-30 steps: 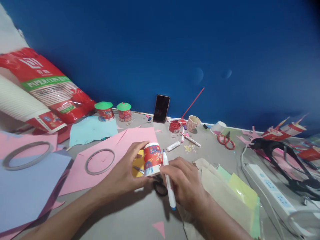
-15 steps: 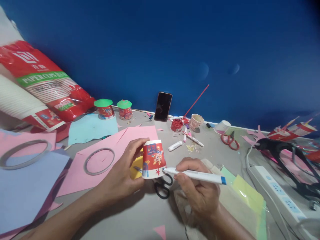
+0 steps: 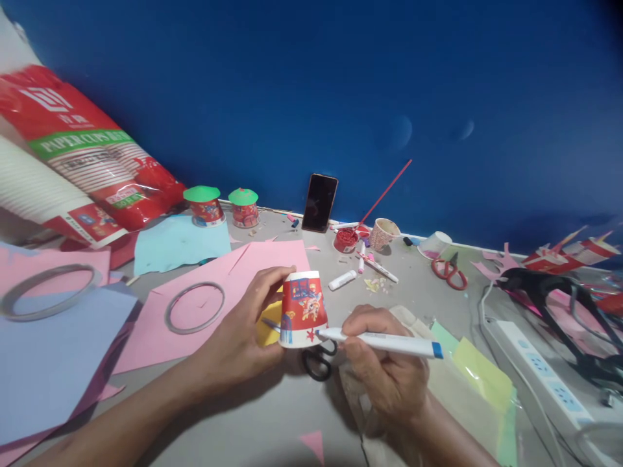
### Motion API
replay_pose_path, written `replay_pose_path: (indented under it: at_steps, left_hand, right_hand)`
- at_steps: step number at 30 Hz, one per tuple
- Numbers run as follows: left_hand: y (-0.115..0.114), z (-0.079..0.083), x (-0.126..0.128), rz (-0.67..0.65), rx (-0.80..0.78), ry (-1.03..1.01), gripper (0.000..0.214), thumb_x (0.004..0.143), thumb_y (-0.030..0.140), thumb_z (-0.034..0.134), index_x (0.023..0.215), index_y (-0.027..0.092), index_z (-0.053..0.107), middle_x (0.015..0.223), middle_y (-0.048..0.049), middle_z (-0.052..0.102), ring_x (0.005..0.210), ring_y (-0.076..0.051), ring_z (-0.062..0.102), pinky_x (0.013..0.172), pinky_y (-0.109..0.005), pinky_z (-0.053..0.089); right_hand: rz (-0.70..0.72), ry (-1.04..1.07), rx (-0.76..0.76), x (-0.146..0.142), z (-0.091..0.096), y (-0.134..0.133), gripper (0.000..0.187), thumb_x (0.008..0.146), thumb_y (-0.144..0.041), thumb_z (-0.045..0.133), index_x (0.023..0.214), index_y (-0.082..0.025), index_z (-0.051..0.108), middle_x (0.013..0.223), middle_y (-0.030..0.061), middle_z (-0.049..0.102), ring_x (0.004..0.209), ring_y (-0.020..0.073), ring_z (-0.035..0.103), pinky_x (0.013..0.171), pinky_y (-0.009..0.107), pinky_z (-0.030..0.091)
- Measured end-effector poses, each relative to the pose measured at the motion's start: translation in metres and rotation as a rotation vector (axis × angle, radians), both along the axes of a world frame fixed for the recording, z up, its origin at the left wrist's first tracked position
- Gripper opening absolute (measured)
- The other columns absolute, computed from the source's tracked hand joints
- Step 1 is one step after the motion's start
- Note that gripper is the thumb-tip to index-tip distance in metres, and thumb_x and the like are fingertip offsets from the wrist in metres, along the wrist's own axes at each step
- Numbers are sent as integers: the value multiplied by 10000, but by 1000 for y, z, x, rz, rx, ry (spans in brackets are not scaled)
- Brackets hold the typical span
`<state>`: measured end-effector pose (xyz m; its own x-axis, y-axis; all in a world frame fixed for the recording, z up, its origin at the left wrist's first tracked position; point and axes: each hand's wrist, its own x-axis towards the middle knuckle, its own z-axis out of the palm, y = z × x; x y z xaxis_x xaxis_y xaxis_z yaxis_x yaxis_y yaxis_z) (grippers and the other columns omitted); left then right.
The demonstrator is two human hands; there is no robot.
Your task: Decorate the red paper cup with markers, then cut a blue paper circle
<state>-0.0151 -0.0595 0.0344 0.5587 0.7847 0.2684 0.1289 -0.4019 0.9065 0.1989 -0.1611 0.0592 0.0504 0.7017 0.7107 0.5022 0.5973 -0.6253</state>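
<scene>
My left hand [image 3: 253,321] grips a red and white paper cup [image 3: 304,308] from its left side, upside down with the wide rim lowest. Blue drawn marks and a small red star show on the cup. In my right hand [image 3: 387,363] is a white marker [image 3: 384,342] with a blue end, lying nearly level. Its blue tip is at the white band near the rim, beside the star; whether it touches I cannot tell. Behind and below the cup lie black-handled scissors [image 3: 317,363], partly hidden, and a bit of yellow paper [image 3: 270,332].
Pink paper [image 3: 156,337] with a grey ring [image 3: 170,321] lies left. Two green-topped cups [image 3: 207,211] stand behind, near a paper cup bag [image 3: 87,143]. A phone [image 3: 320,202] leans on the wall. Red-handled scissors [image 3: 450,272] and a power strip [image 3: 540,370] are right.
The view has shifted slightly. The cup and the marker stay almost in the same place relative to each other, with the marker tip still by the star.
</scene>
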Motion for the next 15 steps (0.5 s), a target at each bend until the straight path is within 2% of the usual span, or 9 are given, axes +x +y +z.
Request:
replay_pose_path:
  at_steps: [7, 11, 15]
  left_hand:
    - [1, -8, -3, -2, 36, 19, 798, 833, 263, 822, 1559, 309, 493, 1630, -143, 552, 1523, -384, 590, 1319, -553, 466]
    - [2, -13, -3, -7, 62, 5, 813, 834, 263, 825, 1575, 324, 495, 1633, -132, 556, 1514, -385, 596, 1313, -549, 480]
    - [2, -11, -2, -6, 54, 2, 795, 824, 266, 825, 1555, 322, 517, 1599, -129, 587, 1486, -388, 619, 1280, -548, 522]
  right_hand:
    - [3, -33, 10, 0, 2, 1, 150, 973, -92, 660, 983, -235, 706, 789, -12, 747, 660, 138, 726, 644, 218, 560]
    - [-2, -40, -17, 1, 4, 1, 156, 969, -87, 652, 948, -234, 699, 772, -8, 745, 644, 148, 723, 624, 228, 558]
    - [-20, -3, -17, 1, 2, -1, 161, 983, -97, 644, 929, -240, 695, 758, -11, 735, 628, 151, 713, 608, 233, 559]
